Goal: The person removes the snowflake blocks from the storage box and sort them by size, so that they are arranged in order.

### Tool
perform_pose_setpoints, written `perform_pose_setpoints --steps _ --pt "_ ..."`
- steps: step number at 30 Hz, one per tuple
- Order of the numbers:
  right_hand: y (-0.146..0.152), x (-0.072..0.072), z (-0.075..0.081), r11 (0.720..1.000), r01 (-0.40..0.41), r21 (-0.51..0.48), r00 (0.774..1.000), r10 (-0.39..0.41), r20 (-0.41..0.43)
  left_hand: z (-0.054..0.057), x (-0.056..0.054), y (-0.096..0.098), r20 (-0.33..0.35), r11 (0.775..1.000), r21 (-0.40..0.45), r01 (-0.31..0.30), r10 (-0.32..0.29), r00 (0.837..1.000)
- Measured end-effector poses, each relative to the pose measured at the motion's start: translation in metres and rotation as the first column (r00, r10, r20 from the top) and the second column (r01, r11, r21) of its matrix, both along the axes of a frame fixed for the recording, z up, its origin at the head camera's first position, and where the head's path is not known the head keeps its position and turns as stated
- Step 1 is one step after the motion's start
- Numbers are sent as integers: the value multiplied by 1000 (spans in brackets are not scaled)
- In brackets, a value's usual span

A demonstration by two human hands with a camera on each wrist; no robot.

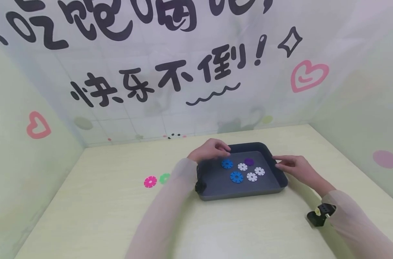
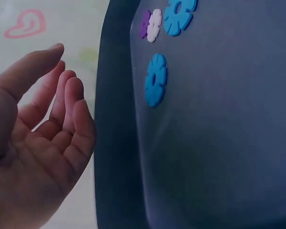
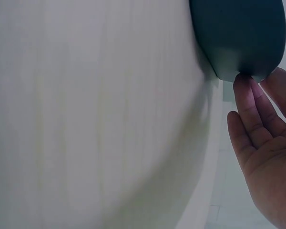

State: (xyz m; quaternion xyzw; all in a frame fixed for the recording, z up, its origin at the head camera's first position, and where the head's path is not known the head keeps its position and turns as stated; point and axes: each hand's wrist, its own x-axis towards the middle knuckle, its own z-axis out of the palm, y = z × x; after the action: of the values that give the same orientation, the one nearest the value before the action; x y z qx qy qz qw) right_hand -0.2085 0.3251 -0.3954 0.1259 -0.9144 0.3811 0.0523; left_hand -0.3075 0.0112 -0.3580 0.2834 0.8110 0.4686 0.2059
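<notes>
A dark grey tray (image 1: 215, 183) sits on the table with several notched plastic discs in it. Two are blue (image 1: 236, 176), three are white (image 1: 252, 177) and one is purple (image 1: 249, 162). My left hand (image 1: 212, 149) hovers at the tray's back left side. Its thumb and loosely bent fingers stand apart with nothing between them, as the left wrist view shows. At the right side, my right hand (image 1: 295, 166) pinches the tray's rim. In the right wrist view, the fingers (image 3: 248, 102) rest against the outer wall and the thumb reaches past the rim.
A pink notched disc (image 1: 150, 181) and a green one (image 1: 165, 178) lie on the table (image 1: 102, 208) left of the tray; my left sleeve (image 1: 165, 205) is close beside the green one. A printed wall sheet (image 1: 170, 118) stands behind the table, with side walls left and right.
</notes>
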Motion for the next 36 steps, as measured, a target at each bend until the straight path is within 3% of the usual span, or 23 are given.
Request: perform_pose_setpoints --steps 10,18,26,36 --pt "0 -1 -4 1000 -3 -24 1000 3 1 -16 -3 14 118 990 -26 -142 144 983" --pt "0 0 0 1000 18 -4 1000 -18 23 -21 -1 14 34 984 -122 -128 133 991" --pt "-1 0 2 1000 26 -8 999 -26 34 -29 -1 15 -44 970 -188 -157 151 987" --pt "-1 1 1 999 33 -7 999 -33 41 -28 1 14 -58 968 -207 -139 129 990"
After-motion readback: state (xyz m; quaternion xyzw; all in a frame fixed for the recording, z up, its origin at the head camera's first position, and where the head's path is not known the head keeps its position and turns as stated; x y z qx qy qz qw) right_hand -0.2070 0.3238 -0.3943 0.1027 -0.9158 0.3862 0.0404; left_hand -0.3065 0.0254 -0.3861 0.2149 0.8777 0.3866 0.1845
